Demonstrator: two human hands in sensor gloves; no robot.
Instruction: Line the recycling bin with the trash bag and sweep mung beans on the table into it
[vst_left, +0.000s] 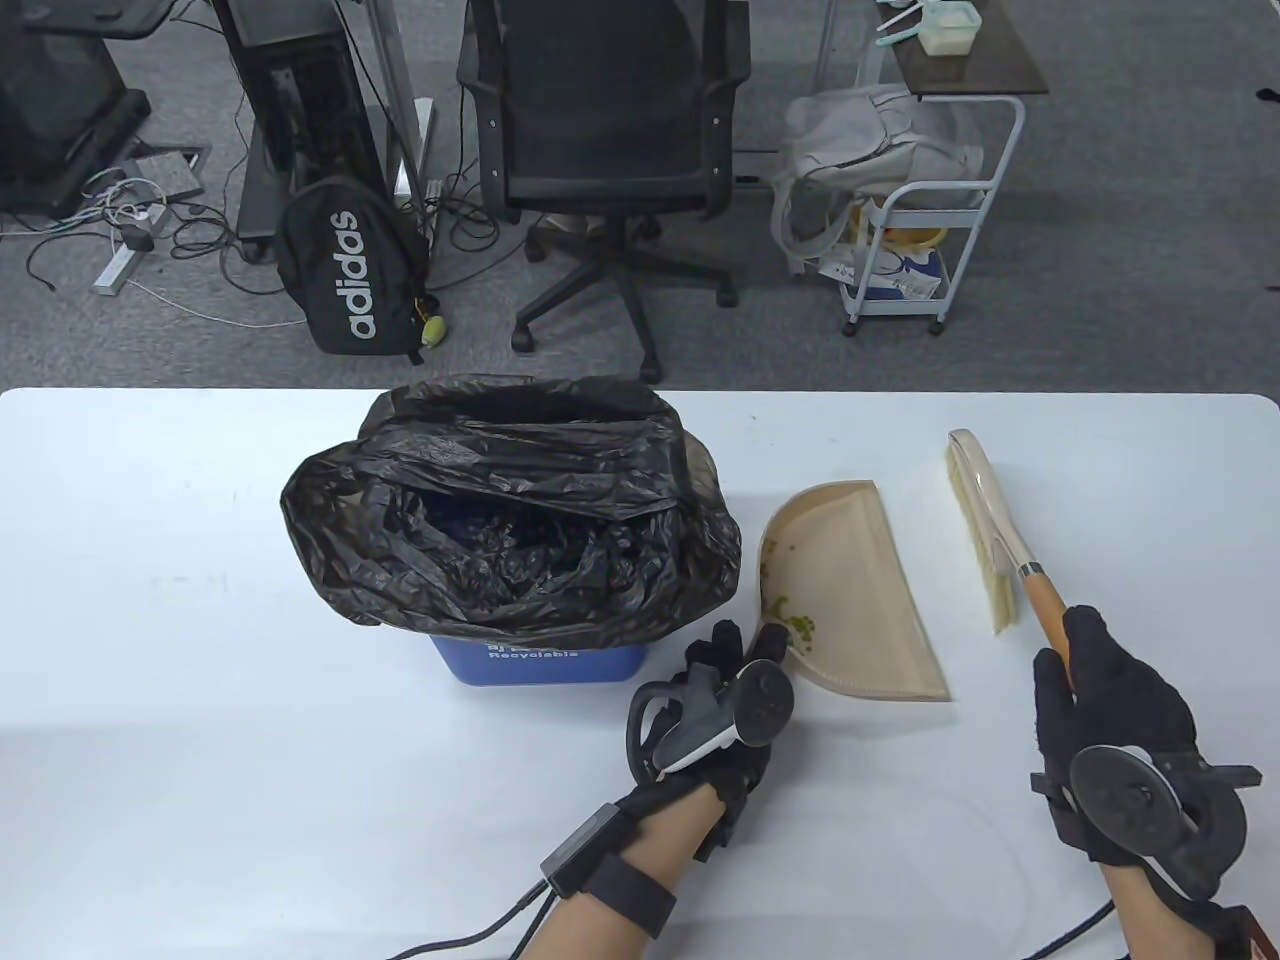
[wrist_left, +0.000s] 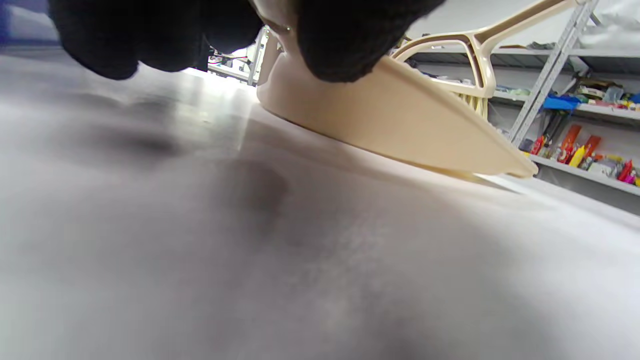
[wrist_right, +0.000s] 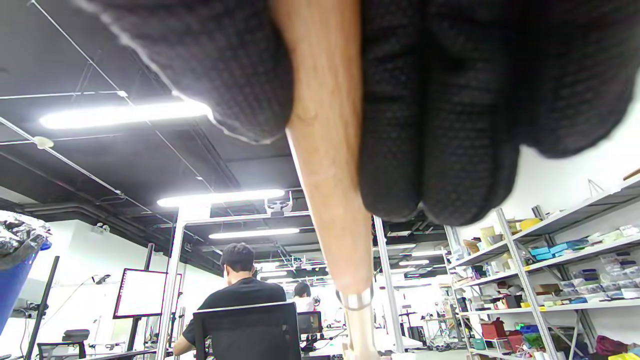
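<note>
The blue bin at the counter's middle is already lined, the black bag folded over its rim. At its three o'clock the dustpan lies flat with a small heap of beans inside, so sweeping looks done and tipping them into the bag is left. The left hand pinches the dustpan's near corner with its fingers, while the right hand, at four o'clock, is wrapped round the brush handle.

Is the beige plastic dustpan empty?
No, green mung beans lie inside the beige plastic dustpan, near the left hand.
</note>
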